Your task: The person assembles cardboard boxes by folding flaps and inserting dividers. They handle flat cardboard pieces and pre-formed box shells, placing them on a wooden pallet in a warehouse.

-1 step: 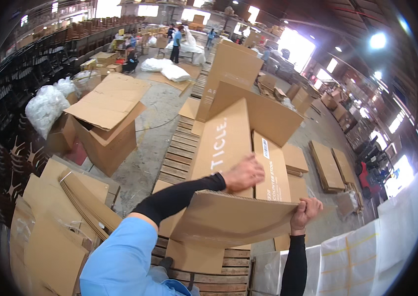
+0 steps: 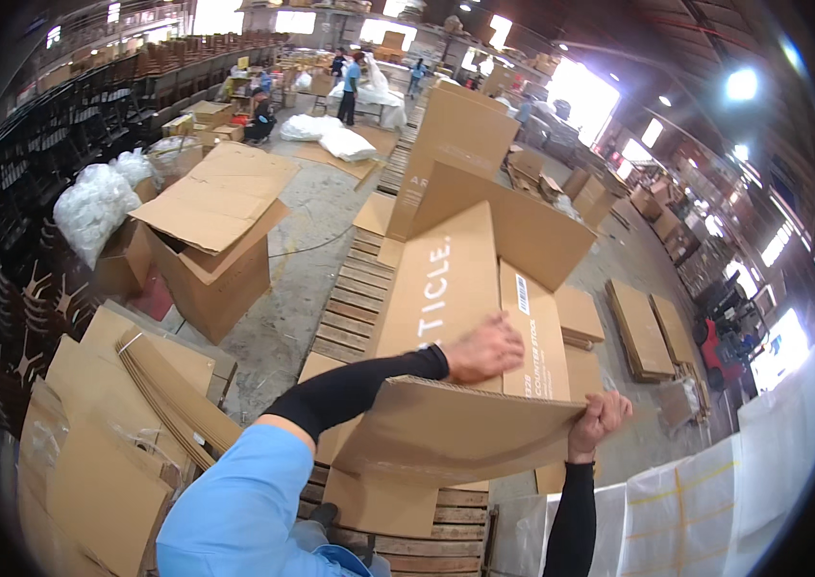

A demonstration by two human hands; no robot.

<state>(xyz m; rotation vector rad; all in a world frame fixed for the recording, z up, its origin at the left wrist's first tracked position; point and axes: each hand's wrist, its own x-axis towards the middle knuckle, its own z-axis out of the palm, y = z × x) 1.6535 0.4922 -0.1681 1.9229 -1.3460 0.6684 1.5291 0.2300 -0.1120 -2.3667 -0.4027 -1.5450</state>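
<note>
A large brown cardboard box [image 2: 441, 264] lies in front of me with pale printing on its panels, its flaps spread upward. The near cardboard flap [image 2: 460, 433] stands up, slightly bowed. My right hand [image 2: 604, 423] is closed around that flap's upper right corner. Just past the flap's top edge is my left hand [image 2: 486, 351], over the printed panels. Its fingers are loosely bent and apart, a little blurred, with nothing visible in them. I cannot tell whether it touches the cardboard. A narrower panel with a white label [image 2: 523, 295] lies to the right of the wide one.
Wooden pallet slats [image 2: 350, 313] lie under the box. An open carton [image 2: 220, 279] stands at the left, beside bundled clear plastic [image 2: 95, 212]. Flat cardboard sheets [image 2: 105, 471] lean at the near left. Plastic-wrapped stacks [image 2: 681, 510] stand at the near right. Several people work far off.
The whole view has shifted slightly. My left hand has moved a little toward me and to the right. The near flap looks less bowed, with my right hand still gripping its corner.
</note>
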